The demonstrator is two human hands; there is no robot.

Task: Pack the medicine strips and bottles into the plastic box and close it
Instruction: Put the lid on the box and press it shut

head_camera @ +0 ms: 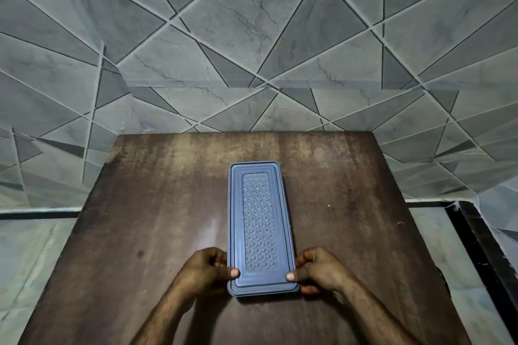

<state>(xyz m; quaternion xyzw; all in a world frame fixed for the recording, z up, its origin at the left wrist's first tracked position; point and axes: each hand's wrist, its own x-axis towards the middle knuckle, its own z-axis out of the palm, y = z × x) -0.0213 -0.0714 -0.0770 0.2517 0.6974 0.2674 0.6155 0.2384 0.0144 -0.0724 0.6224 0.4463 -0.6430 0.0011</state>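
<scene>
A long blue-grey plastic box (259, 221) lies lengthwise on the brown wooden table (157, 204), its patterned lid on top and covering it. My left hand (206, 270) grips the near left corner, thumb pressed on the lid's rim. My right hand (318, 269) holds the near right corner the same way, thumb on top. No medicine strips or bottles show anywhere; the lid hides the box's inside.
The table stands against a grey tiled wall (252, 36) with a geometric pattern. Pale floor tiles (28, 260) lie to the left and right, and a dark strip (482, 246) runs along the floor at the right.
</scene>
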